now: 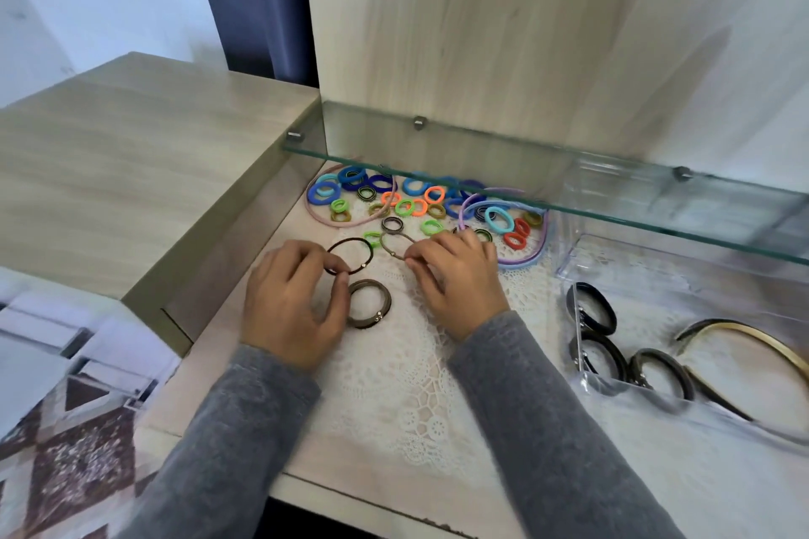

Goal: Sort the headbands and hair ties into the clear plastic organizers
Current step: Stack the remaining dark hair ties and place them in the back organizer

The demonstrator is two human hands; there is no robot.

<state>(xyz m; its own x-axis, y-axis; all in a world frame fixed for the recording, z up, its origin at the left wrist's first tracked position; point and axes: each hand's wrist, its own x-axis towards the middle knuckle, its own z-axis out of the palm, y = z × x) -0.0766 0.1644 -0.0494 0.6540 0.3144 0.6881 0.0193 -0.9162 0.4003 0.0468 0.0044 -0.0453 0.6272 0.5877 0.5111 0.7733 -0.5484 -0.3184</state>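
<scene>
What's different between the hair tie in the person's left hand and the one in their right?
The dark hair tie, pinched by the left hand, is almost black; the tan hair tie, pinched by the right hand, is paler. The dark one lies as an open round loop; the tan one's loop is narrower, partly behind fingers. Both are thin with a small metal bead.
</scene>
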